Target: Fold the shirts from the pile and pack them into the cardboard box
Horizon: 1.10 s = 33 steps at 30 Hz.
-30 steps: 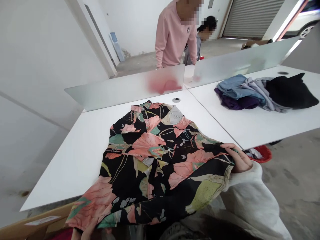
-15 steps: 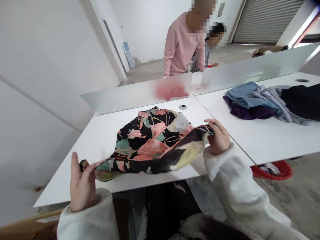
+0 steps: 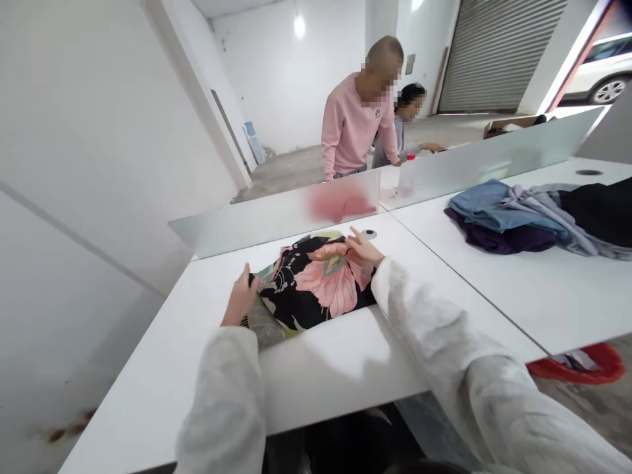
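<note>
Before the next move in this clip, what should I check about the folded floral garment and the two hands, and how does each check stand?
1. Black floral-print fabric garment lies folded on the white table: ok.
2. Right hand rests open on the garment's far edge: ok.
3. Left hand touches the garment's left edge: ok. Whether it grips: cannot tell.
4. Fold lies even: not ok, the near-left corner sticks out.
5. Garment lies apart from the pile of mixed clothes on the neighbouring table: ok.
</note>
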{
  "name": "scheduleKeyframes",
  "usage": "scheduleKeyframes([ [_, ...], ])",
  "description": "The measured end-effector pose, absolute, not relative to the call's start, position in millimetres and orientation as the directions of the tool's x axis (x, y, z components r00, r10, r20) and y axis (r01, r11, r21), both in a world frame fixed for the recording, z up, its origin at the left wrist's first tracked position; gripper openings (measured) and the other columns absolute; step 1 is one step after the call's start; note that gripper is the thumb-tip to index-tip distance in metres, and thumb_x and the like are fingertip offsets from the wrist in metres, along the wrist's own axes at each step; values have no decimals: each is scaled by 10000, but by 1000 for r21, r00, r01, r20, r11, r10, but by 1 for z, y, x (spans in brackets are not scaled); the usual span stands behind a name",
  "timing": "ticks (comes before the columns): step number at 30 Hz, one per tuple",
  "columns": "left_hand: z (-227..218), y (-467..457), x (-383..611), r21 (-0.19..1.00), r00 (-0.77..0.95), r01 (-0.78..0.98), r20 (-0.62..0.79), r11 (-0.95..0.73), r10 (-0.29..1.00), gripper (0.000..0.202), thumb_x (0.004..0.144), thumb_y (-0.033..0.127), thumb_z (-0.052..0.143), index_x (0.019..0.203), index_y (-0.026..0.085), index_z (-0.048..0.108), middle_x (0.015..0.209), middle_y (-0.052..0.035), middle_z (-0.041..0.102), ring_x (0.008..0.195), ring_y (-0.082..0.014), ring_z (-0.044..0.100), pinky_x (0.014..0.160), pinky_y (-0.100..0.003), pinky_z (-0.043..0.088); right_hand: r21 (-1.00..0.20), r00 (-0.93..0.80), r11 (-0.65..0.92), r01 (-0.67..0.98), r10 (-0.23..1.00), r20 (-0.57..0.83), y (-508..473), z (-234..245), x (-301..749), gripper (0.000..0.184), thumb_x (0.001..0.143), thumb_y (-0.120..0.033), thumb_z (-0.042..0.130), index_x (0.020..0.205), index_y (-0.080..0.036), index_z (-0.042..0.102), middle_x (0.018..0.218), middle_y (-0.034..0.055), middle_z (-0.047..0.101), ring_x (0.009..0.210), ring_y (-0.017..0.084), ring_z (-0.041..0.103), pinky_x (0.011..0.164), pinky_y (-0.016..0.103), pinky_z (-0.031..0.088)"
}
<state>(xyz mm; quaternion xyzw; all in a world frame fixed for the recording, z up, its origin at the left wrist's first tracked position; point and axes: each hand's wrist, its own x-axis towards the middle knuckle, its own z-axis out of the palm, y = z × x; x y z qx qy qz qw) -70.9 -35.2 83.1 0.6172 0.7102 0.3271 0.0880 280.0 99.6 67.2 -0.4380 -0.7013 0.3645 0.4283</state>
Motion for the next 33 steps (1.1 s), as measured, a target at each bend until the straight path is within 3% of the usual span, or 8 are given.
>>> scheduleKeyframes([
  [2, 62, -55, -54, 420, -132, 908, 283, 1, 950, 631, 919, 426, 318, 1412, 32, 301, 1413, -222, 411, 1345, -313, 327, 1085, -479, 265, -726, -483, 524, 445, 823, 298, 88, 40, 275, 504, 872, -425, 469, 1315, -184, 466, 1283, 86, 560, 1204, 239, 471, 1038, 429, 330],
  [5, 29, -82, -18, 242, 29, 966, 245, -90, 969, 599, 939, 436, 266, 1417, 80, 327, 1438, -159, 405, 1358, -312, 304, 1096, -510, 243, -358, -721, 757, 547, 643, 258, 65, -3, 263, 535, 871, -428, 502, 1344, -179, 468, 1394, 127, 456, 1333, 316, 312, 1075, 524, 232],
  [7, 9, -91, 5, 128, 112, 982, 200, -139, 973, 579, 940, 429, 282, 1418, 108, 339, 1455, -126, 386, 1371, -307, 280, 1109, -526, 214, -179, -763, 800, 573, 601, 239, 50, -27, 254, 554, 884, -425, 493, 1370, -163, 446, 1443, 158, 384, 1367, 357, 231, 1073, 588, 177],
  [10, -12, -94, 24, -7, 107, 994, 167, -108, 980, 553, 941, 405, 300, 1412, 123, 361, 1468, -114, 358, 1372, -309, 279, 1106, -530, 226, -51, -763, 802, 595, 583, 278, 38, -54, 246, 515, 913, -405, 452, 1379, -186, 439, 1452, 139, 379, 1366, 350, 246, 1068, 609, 180],
  [14, -21, -92, 24, -95, 117, 990, 156, -103, 981, 549, 944, 401, 296, 1413, 122, 360, 1480, -124, 329, 1372, -308, 281, 1096, -526, 249, 49, -759, 811, 584, 524, 386, 37, -68, 247, 479, 936, -388, 407, 1372, -195, 448, 1443, 122, 400, 1350, 310, 302, 1070, 578, 221],
  [18, -17, -99, 25, -133, 150, 983, 148, -130, 978, 499, 942, 360, 314, 1400, 180, 393, 1451, -112, 390, 1365, -294, 304, 1086, -532, 263, 96, -764, 806, 584, 505, 403, 31, -69, 252, 475, 940, -383, 398, 1363, -177, 459, 1431, 116, 419, 1343, 308, 317, 1063, 559, 246],
  [28, -34, -186, 70, -98, 190, 980, 194, -174, 962, 568, 929, 454, 334, 1419, 168, 352, 1480, -85, 343, 1356, -292, 318, 1072, -489, 324, 172, -785, 818, 548, 433, 442, -44, -75, 313, 512, 932, -401, 413, 1389, -171, 423, 1457, 135, 372, 1367, 311, 264, 1063, 524, 248],
  [33, -35, -206, 83, -76, 193, 981, 221, -180, 956, 559, 930, 446, 343, 1419, 175, 350, 1482, -73, 339, 1356, -289, 319, 1067, -494, 336, 123, -763, 795, 593, 508, 399, -68, -78, 332, 487, 941, -351, 386, 1406, -204, 393, 1479, 105, 342, 1387, 281, 226, 1085, 534, 195],
])
